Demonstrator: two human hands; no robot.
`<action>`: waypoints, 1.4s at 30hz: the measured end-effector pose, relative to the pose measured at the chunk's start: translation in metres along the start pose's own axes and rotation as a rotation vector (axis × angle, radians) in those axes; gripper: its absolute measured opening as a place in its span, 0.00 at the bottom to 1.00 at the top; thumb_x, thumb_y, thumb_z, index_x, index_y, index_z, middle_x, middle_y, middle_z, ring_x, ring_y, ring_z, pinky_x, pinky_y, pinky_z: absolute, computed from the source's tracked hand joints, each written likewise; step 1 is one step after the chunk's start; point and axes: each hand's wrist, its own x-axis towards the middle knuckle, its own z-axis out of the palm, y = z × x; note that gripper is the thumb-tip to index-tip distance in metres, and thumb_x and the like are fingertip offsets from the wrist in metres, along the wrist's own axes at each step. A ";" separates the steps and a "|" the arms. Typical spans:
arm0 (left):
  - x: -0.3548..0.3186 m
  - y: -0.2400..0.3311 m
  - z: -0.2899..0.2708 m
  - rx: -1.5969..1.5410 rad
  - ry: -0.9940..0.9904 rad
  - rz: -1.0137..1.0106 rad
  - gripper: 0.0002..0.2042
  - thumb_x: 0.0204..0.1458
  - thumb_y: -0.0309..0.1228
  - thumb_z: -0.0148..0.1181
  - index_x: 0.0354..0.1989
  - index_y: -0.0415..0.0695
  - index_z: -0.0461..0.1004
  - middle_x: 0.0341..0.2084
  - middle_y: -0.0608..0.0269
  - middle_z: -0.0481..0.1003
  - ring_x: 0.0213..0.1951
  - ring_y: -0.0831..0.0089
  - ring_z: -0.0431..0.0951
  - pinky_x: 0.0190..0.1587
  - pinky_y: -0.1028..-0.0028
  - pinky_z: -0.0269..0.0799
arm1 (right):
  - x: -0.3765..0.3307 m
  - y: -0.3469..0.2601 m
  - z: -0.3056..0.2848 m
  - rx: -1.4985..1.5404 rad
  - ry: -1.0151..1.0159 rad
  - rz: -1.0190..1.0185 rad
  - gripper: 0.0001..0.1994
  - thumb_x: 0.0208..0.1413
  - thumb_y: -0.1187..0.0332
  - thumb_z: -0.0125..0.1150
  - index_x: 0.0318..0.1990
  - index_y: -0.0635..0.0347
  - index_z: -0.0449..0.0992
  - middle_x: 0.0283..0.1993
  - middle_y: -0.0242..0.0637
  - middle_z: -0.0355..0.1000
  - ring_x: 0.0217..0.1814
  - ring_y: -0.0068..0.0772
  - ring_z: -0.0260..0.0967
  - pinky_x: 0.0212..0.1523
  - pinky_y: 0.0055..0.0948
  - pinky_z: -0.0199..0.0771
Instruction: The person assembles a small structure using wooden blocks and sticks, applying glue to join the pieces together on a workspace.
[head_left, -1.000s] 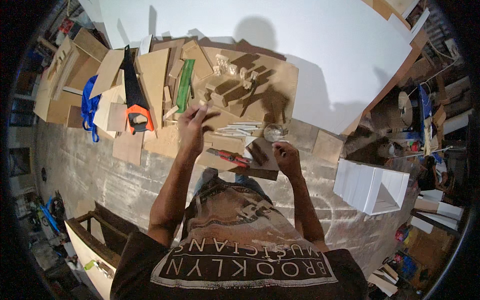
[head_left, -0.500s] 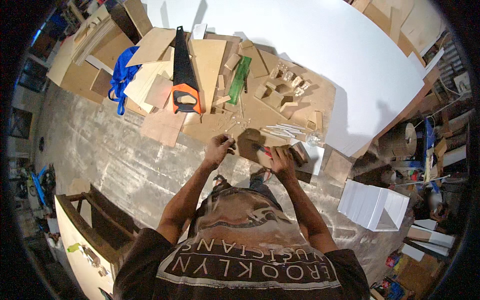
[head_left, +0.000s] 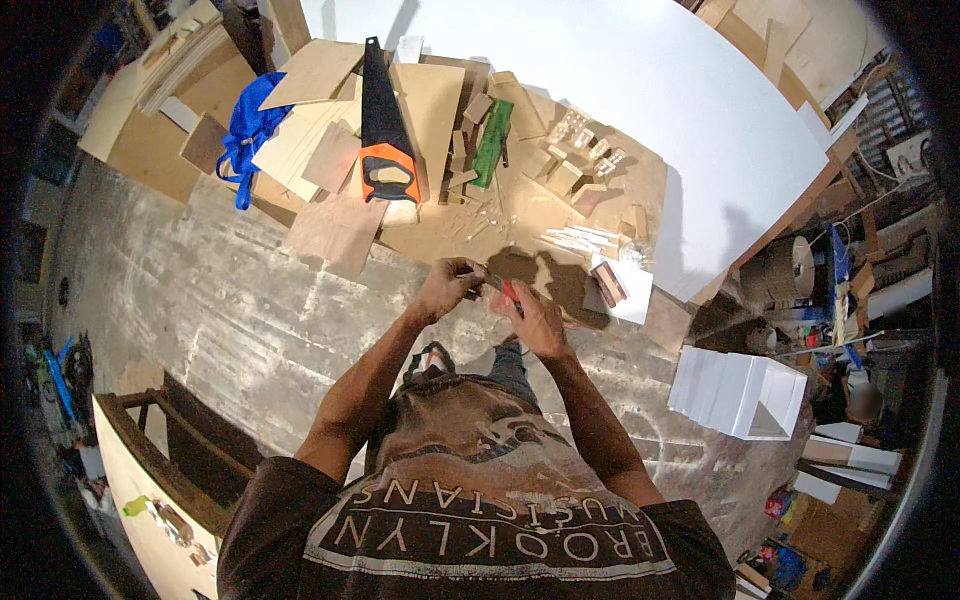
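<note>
The red-handled tool [head_left: 508, 292] sits between the two hands, just above the person's knees and over the near edge of the wood-strewn floor; it looks like a small knife or cutter, though its tip is hidden. The right hand [head_left: 535, 318] is wrapped around the red handle, fingers curled narrow, while the left hand [head_left: 450, 285] pinches something small and dark at the tool's front end — what exactly it grips I cannot tell. With both hands this close together, the likeliest trouble is a slip: if the tool has a blade and the left fingers sit in its path, a sudden give in the piece could run the edge into them. The small part could also drop into the litter of offcuts below and be hard to find. Just beyond the hands lies a dark, irregular cardboard cutout [head_left: 545, 278], then a bundle of pale thin sticks [head_left: 583, 240] and a small reddish-brown block [head_left: 608, 284] resting on a white sheet. Farther out are a green spirit level [head_left: 493, 142], a handsaw with an orange and black handle [head_left: 381, 130], plywood sheets [head_left: 315, 140], a blue cloth bag [head_left: 248, 130] and a large white board [head_left: 640, 90]. A white open box [head_left: 740, 392] stands well apart at the right — nothing crowds the hands themselves.
</note>
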 end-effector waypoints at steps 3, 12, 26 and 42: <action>-0.007 -0.003 -0.004 0.030 0.000 0.000 0.07 0.58 0.27 0.59 0.37 0.34 0.76 0.26 0.61 0.77 0.27 0.74 0.78 0.32 0.73 0.76 | -0.005 -0.001 0.009 -0.027 -0.007 0.065 0.15 0.60 0.66 0.56 0.53 0.57 0.69 0.41 0.54 0.74 0.40 0.61 0.74 0.38 0.50 0.74; -0.003 -0.015 0.004 0.234 -0.009 -0.058 0.09 0.54 0.27 0.59 0.32 0.31 0.78 0.23 0.59 0.77 0.24 0.73 0.77 0.30 0.72 0.75 | -0.040 0.024 0.063 -0.258 -0.055 0.215 0.20 0.59 0.67 0.56 0.58 0.57 0.66 0.49 0.55 0.72 0.48 0.60 0.72 0.43 0.51 0.73; 0.086 -0.033 0.044 0.674 -0.085 -0.226 0.11 0.46 0.27 0.65 0.26 0.27 0.78 0.17 0.52 0.76 0.17 0.68 0.79 0.17 0.67 0.77 | -0.051 0.068 0.123 0.012 0.248 0.338 0.22 0.60 0.68 0.55 0.61 0.62 0.61 0.38 0.59 0.75 0.40 0.61 0.75 0.36 0.51 0.76; 0.101 -0.044 0.046 1.073 0.037 0.134 0.12 0.42 0.30 0.65 0.21 0.29 0.76 0.20 0.36 0.75 0.28 0.47 0.81 0.31 0.59 0.78 | -0.034 0.051 0.110 -0.046 0.051 0.506 0.19 0.63 0.65 0.48 0.58 0.65 0.63 0.33 0.51 0.73 0.30 0.51 0.75 0.28 0.48 0.75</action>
